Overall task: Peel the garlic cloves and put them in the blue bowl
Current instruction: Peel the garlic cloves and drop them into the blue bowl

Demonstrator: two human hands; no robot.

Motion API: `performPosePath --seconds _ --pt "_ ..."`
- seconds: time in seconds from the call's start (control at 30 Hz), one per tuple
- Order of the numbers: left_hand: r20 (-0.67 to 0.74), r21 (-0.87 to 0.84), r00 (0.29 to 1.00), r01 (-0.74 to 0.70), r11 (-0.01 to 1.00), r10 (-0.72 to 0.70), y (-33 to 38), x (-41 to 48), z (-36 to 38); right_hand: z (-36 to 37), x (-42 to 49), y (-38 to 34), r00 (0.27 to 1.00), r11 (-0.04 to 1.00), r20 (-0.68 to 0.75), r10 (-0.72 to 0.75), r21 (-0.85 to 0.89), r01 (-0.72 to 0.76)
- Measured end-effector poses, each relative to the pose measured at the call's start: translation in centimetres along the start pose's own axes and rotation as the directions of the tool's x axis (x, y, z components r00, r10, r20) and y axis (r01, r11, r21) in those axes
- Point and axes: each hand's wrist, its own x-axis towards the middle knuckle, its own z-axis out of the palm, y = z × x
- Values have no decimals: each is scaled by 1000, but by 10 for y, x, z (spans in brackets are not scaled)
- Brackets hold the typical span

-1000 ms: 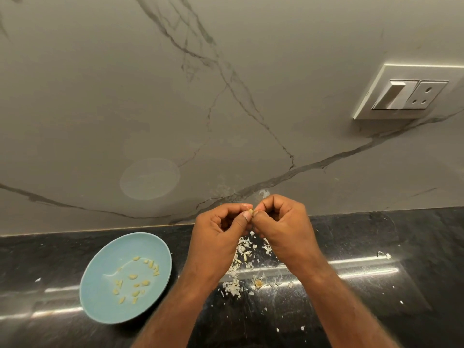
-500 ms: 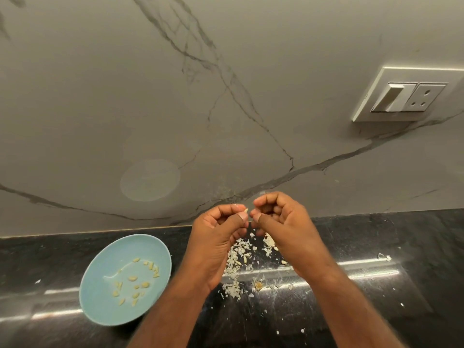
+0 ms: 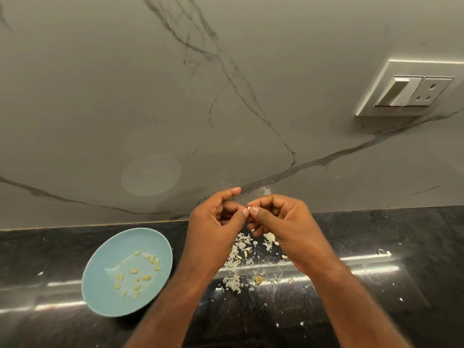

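A small pale garlic clove is pinched between the thumb tips of my left hand and my right hand, held above the black counter. Both hands have curled fingers; my left index finger sticks out toward the wall. The blue bowl sits on the counter to the left of my left forearm and holds several peeled cloves. A heap of white garlic skins lies on the counter right under my hands.
The black stone counter is strewn with small skin flakes, some at the right. Behind it rises a grey veined marble wall. A white switch and socket plate is mounted on the wall at the upper right.
My hands have stayed together over the skin heap, working the clove. My left index finger has lifted and straightened outward. The bowl has not moved.
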Motion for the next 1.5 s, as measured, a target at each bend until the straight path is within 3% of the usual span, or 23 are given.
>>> performPosePath --seconds 0.27,0.53,0.7,1.0,1.5 --pt "23 7 999 -23 1000 23 2 1 -2 0 -3 -1 1000 995 6 4 101 -4" --pt "63 -230 992 124 965 -113 5 4 -5 2 -6 -1 992 982 -13 -126 -140 123" --pt "63 -252 989 145 957 -133 5 5 -5 5 -8 0 984 963 -21 -176 -211 167" --pt "20 -178 998 66 982 -64 8 5 0 7 -9 3 995 994 -37 -92 49 94" --pt "-30 -94 999 38 995 -41 -2 2 2 10 -6 9 1000 991 -8 25 128 -23"
